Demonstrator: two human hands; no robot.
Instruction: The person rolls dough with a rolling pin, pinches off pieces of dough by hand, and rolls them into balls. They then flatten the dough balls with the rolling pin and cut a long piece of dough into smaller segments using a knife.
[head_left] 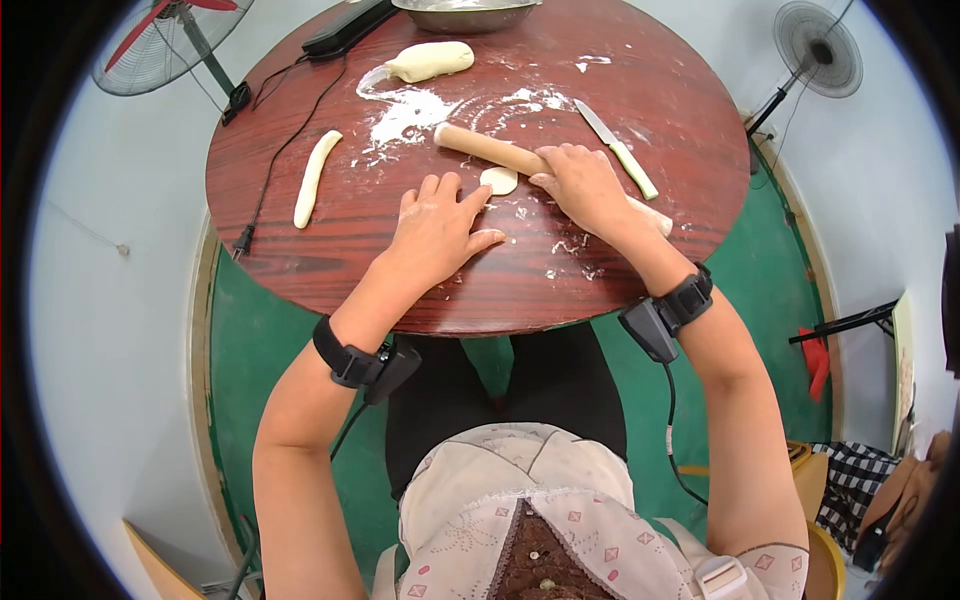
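Note:
My right hand [585, 190] is closed over the wooden rolling pin [490, 148], which lies slantwise on the table, its far end pointing up and left. Just below the pin is a small, flat, pale round of dough [499, 181]. My left hand [438, 222] rests palm down with fingers apart; its index fingertip is at the left edge of the round, and the thumb lies off to the side. A long rope of dough [318, 180] lies on the left of the table. Farther back sits a thick dough log [432, 62].
White flour [410, 115] is strewn over the round red-brown table [350, 270]. A knife [617, 150] lies right of the pin. A metal bowl [466, 15] stands at the back edge. A black power cord [287, 150] runs down the left side. Fans stand beyond both sides.

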